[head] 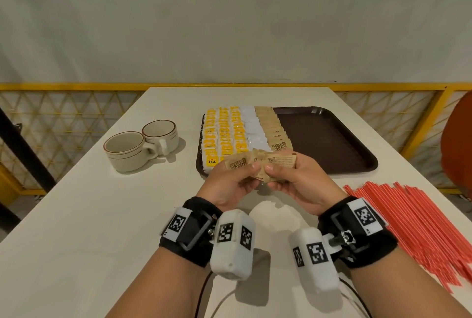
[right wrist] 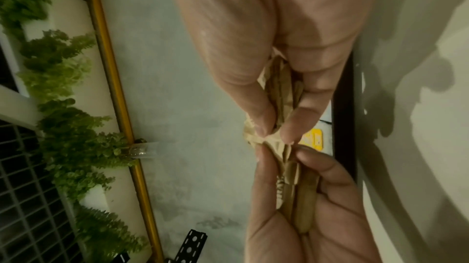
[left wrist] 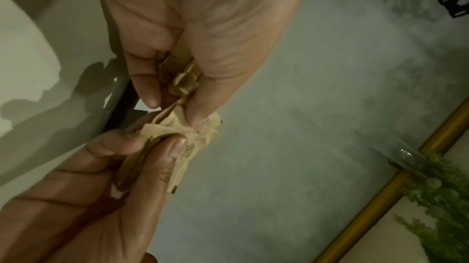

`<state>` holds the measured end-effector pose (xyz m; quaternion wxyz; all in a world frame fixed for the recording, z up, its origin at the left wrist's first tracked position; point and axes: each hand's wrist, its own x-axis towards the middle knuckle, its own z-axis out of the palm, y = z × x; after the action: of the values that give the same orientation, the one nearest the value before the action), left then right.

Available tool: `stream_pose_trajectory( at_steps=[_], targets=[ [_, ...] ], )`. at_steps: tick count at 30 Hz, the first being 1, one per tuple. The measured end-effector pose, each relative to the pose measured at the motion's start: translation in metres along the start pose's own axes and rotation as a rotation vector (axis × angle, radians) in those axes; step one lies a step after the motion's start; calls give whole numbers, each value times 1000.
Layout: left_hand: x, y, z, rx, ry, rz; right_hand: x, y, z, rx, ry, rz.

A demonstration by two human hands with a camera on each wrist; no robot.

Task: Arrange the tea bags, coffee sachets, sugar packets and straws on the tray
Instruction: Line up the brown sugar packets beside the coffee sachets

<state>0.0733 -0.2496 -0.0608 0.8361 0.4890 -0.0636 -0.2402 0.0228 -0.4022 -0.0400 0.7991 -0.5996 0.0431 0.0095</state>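
Both hands, left hand [head: 231, 179] and right hand [head: 293, 177], pinch one bunch of brown paper sugar packets [head: 260, 163] above the white surface [head: 102, 215], likely squaring them (edges look uneven) for the dark brown plastic tray [head: 332, 144]; thin red straws [head: 413, 223] wait right.

My head view is evenly lit and sharp, with soft shadows under my wrists on the white rectangular table [head: 102, 215], and its edges bow outward. Both wrist views are dim, grainy and softly blurred, with dark shadows along their table sides.
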Motion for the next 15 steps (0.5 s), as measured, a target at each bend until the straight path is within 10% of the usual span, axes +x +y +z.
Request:
stream_pose_trajectory(
  at_steps=[15],
  targets=[
    [6, 11, -13, -138, 213, 67, 7, -11, -16, 132, 223, -85]
  ],
)
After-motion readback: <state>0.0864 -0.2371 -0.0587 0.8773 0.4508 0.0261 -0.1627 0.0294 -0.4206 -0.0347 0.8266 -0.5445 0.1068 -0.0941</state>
